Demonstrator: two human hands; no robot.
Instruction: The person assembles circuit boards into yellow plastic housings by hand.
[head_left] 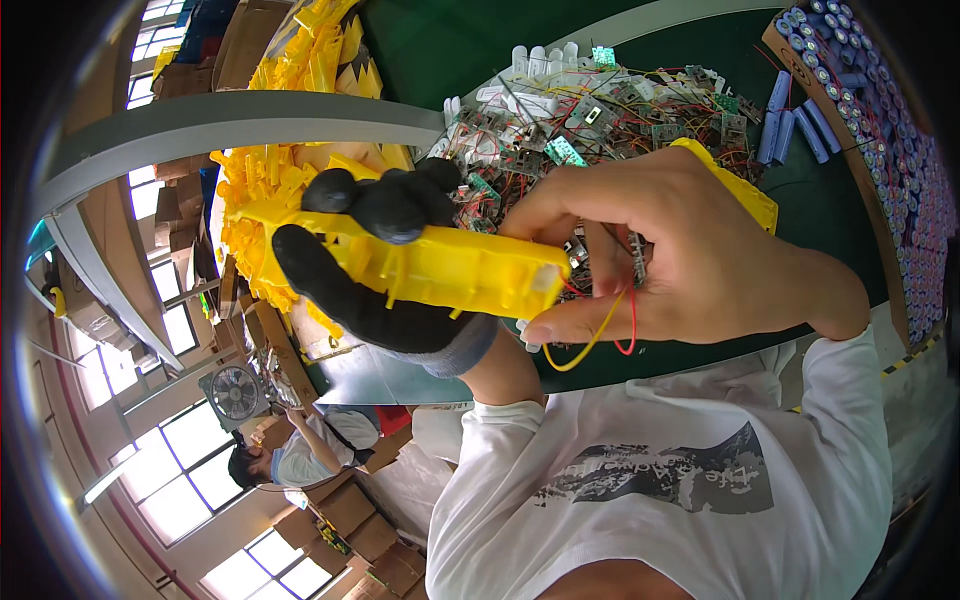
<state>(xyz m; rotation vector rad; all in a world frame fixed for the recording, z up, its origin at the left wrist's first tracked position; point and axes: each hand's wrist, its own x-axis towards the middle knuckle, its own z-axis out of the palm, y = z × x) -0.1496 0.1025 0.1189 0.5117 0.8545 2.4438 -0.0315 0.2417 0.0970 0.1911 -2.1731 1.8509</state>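
The gloved left hand (375, 315) gripped a yellow plastic shell (460, 270) above the bench (825, 205); the bare right hand (690, 250) curled at the shell's end, beside red and yellow wires (566, 368); its hold was unclear.

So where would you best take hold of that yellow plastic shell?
Probably across its long edges, coming from the near side, as the gloved left hand does: the yellow shell is long and narrow, and its ribbed face is best left uncovered.

Yellow casing (465, 272), red wire (633, 320), blue cylinders (785, 137)
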